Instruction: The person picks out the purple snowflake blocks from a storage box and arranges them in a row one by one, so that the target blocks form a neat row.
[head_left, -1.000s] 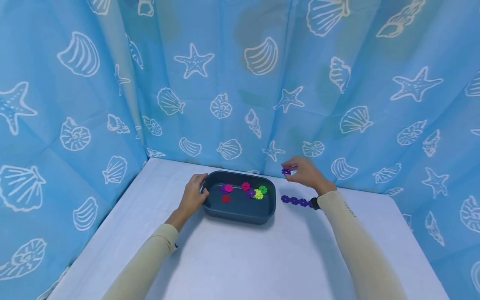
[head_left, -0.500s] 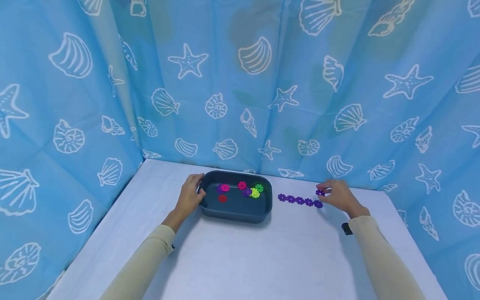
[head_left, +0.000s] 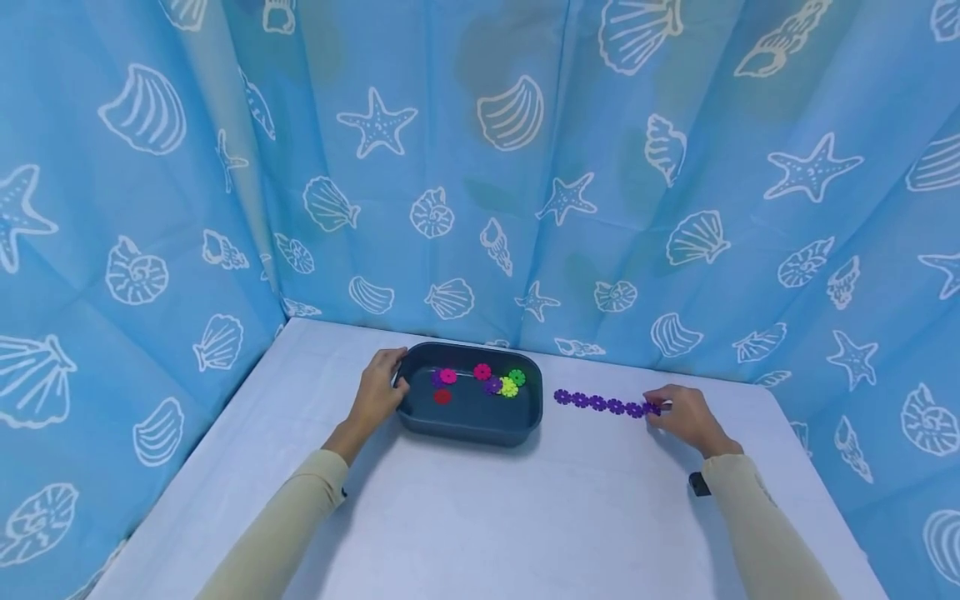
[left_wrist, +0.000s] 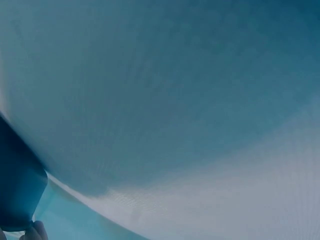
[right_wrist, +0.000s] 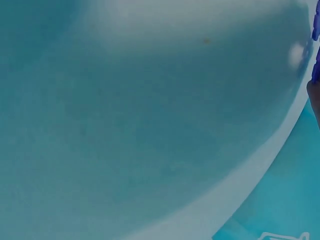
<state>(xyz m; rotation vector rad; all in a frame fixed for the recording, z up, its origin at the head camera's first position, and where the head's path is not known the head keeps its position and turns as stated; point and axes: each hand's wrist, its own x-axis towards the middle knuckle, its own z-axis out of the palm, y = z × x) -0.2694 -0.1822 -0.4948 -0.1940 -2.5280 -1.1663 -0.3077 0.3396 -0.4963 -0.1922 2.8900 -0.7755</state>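
Note:
My left hand (head_left: 377,393) grips the left end of a dark grey rectangular tub (head_left: 468,432), thumb at the near side and fingers over the rim. In the left wrist view only a corner of the tub (left_wrist: 19,182) and some fingertips show at lower left. To the tub's right, a straight row of purple flower-shaped discs (head_left: 597,403) lies on the table. My right hand (head_left: 686,418) pinches one more purple flower-shaped disc (head_left: 651,409) at the row's right end, partly hidden by the fingers. Purple discs (right_wrist: 316,70) edge into the right wrist view.
Inside the tub lie loose flower-shaped discs: a red disc (head_left: 442,397), a green disc (head_left: 517,377), yellow discs (head_left: 509,387), pink and purple ones. A white cloth covers the table (head_left: 510,517). A blue shell-print curtain (head_left: 450,167) hangs along the back and sides.
My right hand has carried the purple disc rightward from above the row, then down to the row's right end. The left hand keeps its grip on the tub.

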